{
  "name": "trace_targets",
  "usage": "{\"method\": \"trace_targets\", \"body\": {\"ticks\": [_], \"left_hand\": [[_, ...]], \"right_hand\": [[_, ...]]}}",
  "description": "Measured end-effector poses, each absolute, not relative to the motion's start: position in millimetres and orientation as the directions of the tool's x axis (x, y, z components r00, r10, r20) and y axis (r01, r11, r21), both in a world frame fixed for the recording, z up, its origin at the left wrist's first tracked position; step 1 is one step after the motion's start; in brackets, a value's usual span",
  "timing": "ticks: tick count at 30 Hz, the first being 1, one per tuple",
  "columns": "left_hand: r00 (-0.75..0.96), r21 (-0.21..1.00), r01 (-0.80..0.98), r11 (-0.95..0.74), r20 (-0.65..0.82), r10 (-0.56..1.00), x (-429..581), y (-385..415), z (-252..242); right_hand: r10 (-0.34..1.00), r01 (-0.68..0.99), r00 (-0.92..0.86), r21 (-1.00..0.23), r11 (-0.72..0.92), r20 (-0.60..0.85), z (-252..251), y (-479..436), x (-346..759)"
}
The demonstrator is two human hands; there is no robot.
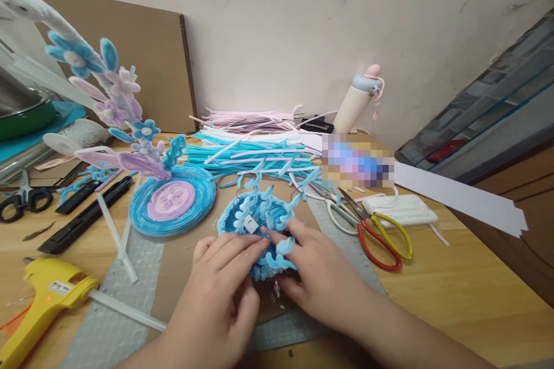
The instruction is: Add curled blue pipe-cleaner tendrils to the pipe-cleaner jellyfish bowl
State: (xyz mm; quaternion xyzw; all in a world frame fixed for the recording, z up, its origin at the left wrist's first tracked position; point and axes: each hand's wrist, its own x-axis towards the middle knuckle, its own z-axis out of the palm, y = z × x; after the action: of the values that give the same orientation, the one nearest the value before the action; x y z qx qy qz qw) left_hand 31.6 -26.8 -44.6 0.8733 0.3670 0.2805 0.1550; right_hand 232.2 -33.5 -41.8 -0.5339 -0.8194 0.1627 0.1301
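Observation:
A round, bowl-like piece of light blue pipe cleaners (229,210), with wavy curled strands standing up from its rim, rests at the centre. My left hand (225,277) lies over its near left side, fingers together, the index fingertip at a small blue curl. From the right, my right hand (318,265) grips the near right wall, fingers over the rim and thumb low outside. Both sets of fingertips nearly meet over the bowl. A small white tag (251,223) shows inside it; the fingers hide its near part.
To the left are a blue coiled disc (203,199) with a flowered stalk, a yellow glue gun (58,285) and black scissors (28,199). Pipe cleaners (259,150) lie behind. Red-and-yellow-handled scissors (381,248), a white box (402,210) and a tilted bottle (355,101) are right.

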Motion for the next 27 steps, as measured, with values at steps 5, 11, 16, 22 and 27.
{"method": "trace_targets", "body": {"ticks": [5, 11, 16, 22, 27], "left_hand": [[0.569, 0.483, 0.553, -0.679, 0.376, 0.731, 34.4, -27.3, -44.7], [0.570, 0.477, 0.539, -0.694, 0.399, 0.718, 35.7, -29.2, -42.9], [0.564, 0.501, 0.544, -0.673, 0.377, 0.735, 36.5, -29.1, -43.3], [0.572, 0.499, 0.540, -0.677, 0.372, 0.731, 35.8, -29.8, -44.3], [0.568, 0.503, 0.542, -0.673, 0.370, 0.735, 35.5, -30.0, -43.5]], "right_hand": [[0.916, 0.866, -0.402, -0.330, 0.375, -0.014, -35.7, -24.4, 229.4], [0.913, 0.885, -0.400, -0.294, 0.361, -0.082, -26.6, -16.6, 225.5], [0.913, 0.875, -0.404, -0.314, 0.368, -0.056, -28.7, -16.9, 224.3], [0.915, 0.882, -0.402, -0.282, 0.377, -0.032, -38.2, -15.4, 225.4], [0.926, 0.896, -0.378, -0.260, 0.360, -0.020, -41.1, -15.1, 224.6]]}}
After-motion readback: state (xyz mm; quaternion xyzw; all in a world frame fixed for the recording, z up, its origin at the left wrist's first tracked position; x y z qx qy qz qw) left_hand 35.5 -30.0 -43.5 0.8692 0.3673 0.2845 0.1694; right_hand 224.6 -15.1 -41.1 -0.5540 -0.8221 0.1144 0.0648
